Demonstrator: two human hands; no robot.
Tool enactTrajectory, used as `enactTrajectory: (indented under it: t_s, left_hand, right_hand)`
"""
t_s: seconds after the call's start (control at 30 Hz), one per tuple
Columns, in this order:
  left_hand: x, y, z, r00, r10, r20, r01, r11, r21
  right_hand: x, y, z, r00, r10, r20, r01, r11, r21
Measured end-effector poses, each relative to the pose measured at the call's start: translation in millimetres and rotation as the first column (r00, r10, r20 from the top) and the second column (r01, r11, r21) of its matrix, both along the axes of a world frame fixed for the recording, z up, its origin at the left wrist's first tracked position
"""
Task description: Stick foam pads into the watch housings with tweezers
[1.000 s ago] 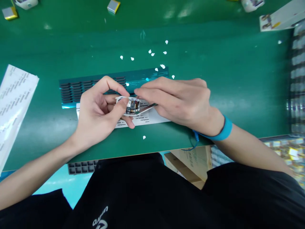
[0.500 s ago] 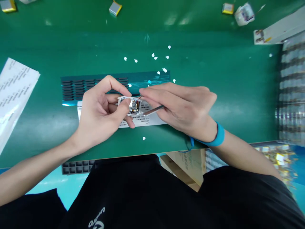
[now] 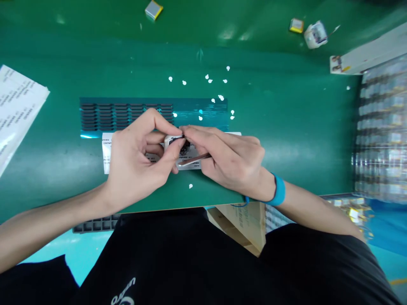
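My left hand (image 3: 140,161) pinches a small white device casing (image 3: 168,140) between thumb and fingers. Dark inner parts of the casing show, but much of it is hidden by my thumb. My right hand (image 3: 229,159) holds metal tweezers (image 3: 194,160) in its curled fingers, their tips pointing left below the casing. The thumb and forefinger of this hand meet at the casing's upper right edge, touching my left fingertips; what they pinch there is too small to tell. A blue wrist strap (image 3: 279,189) circles my right wrist.
Under my hands lies a printed white sticker sheet (image 3: 107,156), behind it a blue film strip with black pads (image 3: 104,116). Several small white round stickers (image 3: 184,83) dot the green table (image 3: 286,106). Battery cells (image 3: 154,10) and another white casing (image 3: 316,34) lie farther back. Stacked trays (image 3: 378,135) stand right.
The casing has tilted in my left hand, so its inside shows less. My right hand has moved left, its fingers now against the casing's edge. The view has shifted slightly.
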State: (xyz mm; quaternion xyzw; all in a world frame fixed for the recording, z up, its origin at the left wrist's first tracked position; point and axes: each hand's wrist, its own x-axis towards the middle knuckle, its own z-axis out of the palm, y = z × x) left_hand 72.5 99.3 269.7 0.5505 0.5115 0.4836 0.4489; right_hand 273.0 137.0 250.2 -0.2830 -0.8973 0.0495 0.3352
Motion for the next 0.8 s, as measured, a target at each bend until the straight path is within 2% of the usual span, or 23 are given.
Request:
enactTrajectory:
  t_s: [0.1, 0.17, 0.23, 0.3, 0.37, 0.43, 0.5, 0.57, 0.67, 0.8]
  left_hand:
    - [-0.5, -3.1, 0.0, 0.999, 0.034, -0.03, -0.031, 0.995, 0.09]
    - [-1.7, -2.2, 2.0, 0.999, 0.051, -0.02, -0.049, 0.995, 0.09]
    - [-2.9, 0.2, 4.4, 0.999, 0.046, -0.012, -0.045, 0.996, 0.075]
    - [-3.7, 2.4, 5.9, 1.0, 0.021, -0.01, -0.02, 0.995, 0.094]
    - [-3.8, 3.2, 6.0, 1.0, 0.006, -0.023, -0.004, 0.994, 0.107]
    - [-3.5, 2.6, 4.9, 0.999, -0.002, -0.034, 0.005, 0.995, 0.097]
    - [-3.9, 1.6, 3.5, 0.999, -0.019, -0.026, 0.021, 0.997, 0.072]
    - [-5.6, 1.3, 2.8, 0.999, -0.047, -0.003, 0.047, 0.996, 0.072]
    - [-10.1, 2.7, 4.2, 0.997, -0.059, -0.054, 0.062, 0.996, 0.06]
    - [-14.5, 7.2, 6.7, 0.96, -0.047, -0.277, 0.077, 0.992, 0.102]
  right_hand:
    - [1.2, 0.4, -0.6, 0.999, 0.052, 0.01, -0.052, 0.998, 0.042]
    - [0.1, 1.9, -0.6, 0.996, 0.089, -0.026, -0.088, 0.996, 0.023]
    - [-2.8, 4.4, 0.7, 0.99, 0.076, -0.122, -0.085, 0.994, -0.068]
    - [-6.5, 7.4, 2.9, 0.975, 0.003, -0.224, -0.057, 0.97, -0.235]
    - [-9.5, 10.4, 4.9, 0.954, -0.076, -0.289, -0.051, 0.911, -0.409]
    - [-11.0, 12.5, 5.8, 0.941, -0.121, -0.315, -0.079, 0.829, -0.554]
    - [-11.0, 13.4, 5.9, 0.935, -0.131, -0.329, -0.119, 0.759, -0.64]
    - [-10.1, 13.8, 6.8, 0.931, -0.129, -0.34, -0.148, 0.72, -0.678]
    - [-7.5, 17.3, 11.2, 0.948, -0.092, -0.305, -0.14, 0.739, -0.659]
    - [-0.6, 32.4, 18.6, 0.964, -0.005, -0.267, -0.142, 0.838, -0.527]
